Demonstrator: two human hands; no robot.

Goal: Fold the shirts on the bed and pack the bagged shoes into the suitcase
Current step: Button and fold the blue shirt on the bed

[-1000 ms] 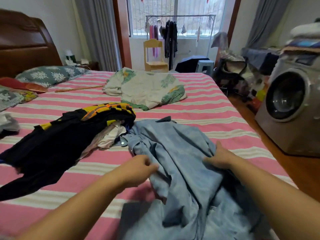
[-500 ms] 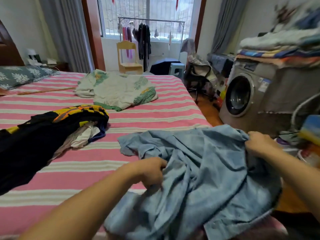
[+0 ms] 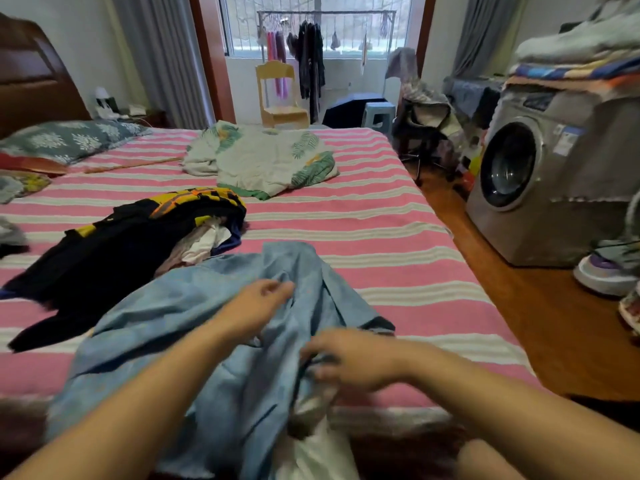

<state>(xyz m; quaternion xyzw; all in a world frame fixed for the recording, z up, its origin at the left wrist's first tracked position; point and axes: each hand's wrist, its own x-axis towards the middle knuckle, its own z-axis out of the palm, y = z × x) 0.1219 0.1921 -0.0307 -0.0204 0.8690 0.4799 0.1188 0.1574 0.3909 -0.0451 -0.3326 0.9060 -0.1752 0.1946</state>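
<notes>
Having shifted leftward, right hand (image 3: 349, 362) gripping shirt (image 3: 194, 306)
</notes>
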